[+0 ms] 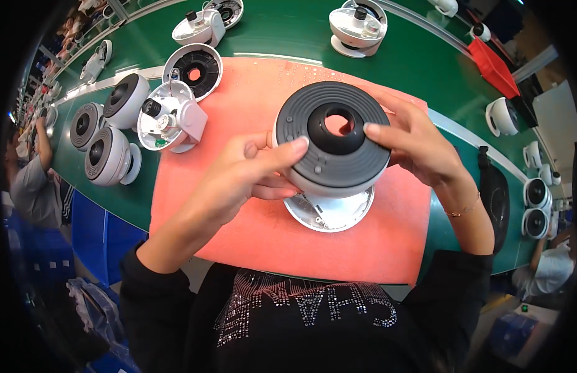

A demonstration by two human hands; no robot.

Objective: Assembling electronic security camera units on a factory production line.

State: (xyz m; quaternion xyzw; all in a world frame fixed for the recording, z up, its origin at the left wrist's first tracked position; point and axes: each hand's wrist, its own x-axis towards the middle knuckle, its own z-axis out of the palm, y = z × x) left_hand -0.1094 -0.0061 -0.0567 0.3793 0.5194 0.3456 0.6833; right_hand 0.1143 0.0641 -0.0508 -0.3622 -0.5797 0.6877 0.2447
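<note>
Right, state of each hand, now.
Left hand: closed on the round grey cover, thumb on its face.
Right hand: closed on the same cover's opposite side, thumb on its face.

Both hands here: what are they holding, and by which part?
A round grey-faced shell; left hand and right hand grip it by opposite sides.

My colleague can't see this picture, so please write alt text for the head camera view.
A person's left hand and right hand hold a round, grey-faced white housing above a coral mat on a green workbench. At left are an open white unit and three grey-faced units.
</note>
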